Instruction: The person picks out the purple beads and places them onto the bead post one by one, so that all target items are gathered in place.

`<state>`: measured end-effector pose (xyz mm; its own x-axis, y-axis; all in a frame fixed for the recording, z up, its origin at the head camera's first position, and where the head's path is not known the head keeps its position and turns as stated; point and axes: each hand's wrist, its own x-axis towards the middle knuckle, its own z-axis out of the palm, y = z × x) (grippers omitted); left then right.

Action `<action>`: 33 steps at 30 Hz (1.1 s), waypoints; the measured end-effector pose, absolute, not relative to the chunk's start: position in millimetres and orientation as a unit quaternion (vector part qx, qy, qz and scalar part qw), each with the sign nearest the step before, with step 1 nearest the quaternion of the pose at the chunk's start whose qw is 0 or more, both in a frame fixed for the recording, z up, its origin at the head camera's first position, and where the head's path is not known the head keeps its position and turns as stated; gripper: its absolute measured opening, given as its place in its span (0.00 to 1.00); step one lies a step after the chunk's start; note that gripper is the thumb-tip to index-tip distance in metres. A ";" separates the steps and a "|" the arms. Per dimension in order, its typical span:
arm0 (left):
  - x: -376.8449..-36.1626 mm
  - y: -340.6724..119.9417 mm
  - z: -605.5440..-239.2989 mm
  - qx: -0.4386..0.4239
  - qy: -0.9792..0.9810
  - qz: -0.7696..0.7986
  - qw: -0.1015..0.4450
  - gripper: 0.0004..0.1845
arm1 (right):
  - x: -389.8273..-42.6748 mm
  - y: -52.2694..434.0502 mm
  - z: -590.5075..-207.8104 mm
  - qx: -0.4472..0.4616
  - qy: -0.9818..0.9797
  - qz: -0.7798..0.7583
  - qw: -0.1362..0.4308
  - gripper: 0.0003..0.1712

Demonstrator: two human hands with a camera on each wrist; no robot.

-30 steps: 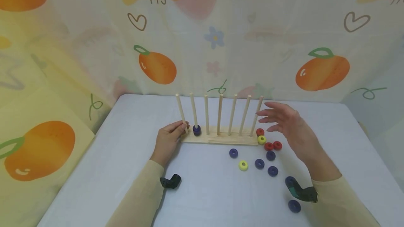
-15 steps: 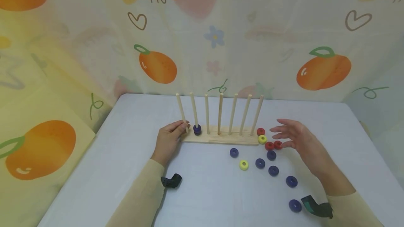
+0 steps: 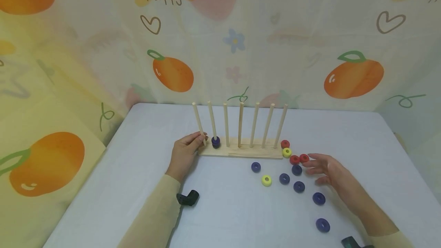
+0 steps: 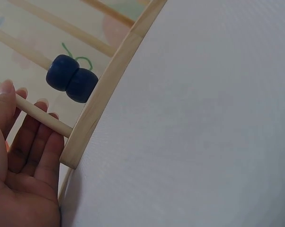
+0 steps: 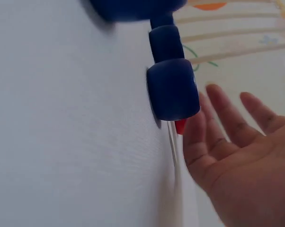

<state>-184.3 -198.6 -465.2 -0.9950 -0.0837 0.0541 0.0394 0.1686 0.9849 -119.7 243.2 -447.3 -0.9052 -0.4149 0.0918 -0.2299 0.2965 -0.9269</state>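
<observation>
White tabletop (image 3: 220, 209): your right hand (image 3: 332, 173) has dropped from the rack (image 3: 241, 151) to hover, fingers loose, over the rings at four o'clock, nearest a blue ring (image 3: 296, 170). Your left hand (image 3: 184, 152) keeps pinching the end peg (image 3: 198, 119).

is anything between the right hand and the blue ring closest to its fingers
Nothing visible does. The right hand lies open just right of the blue ring, with only bare table between the fingertips and the ring. Two red rings sit just behind it.

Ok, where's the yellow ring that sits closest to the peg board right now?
In the head view the yellow ring lies on the table at the right end of the peg board, just below a red ring and left of the right hand.
</observation>
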 end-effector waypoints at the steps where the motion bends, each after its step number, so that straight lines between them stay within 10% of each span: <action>1: -183.6 -198.2 -464.3 0.014 -0.763 -0.645 0.048 0.17 | -118.4 245.7 -450.8 -0.198 0.801 -0.558 0.085 0.24; 33: -182.8 -199.4 -463.7 0.014 -0.757 -0.652 0.046 0.15 | -85.5 270.6 -487.0 -0.154 0.868 -0.468 0.062 0.26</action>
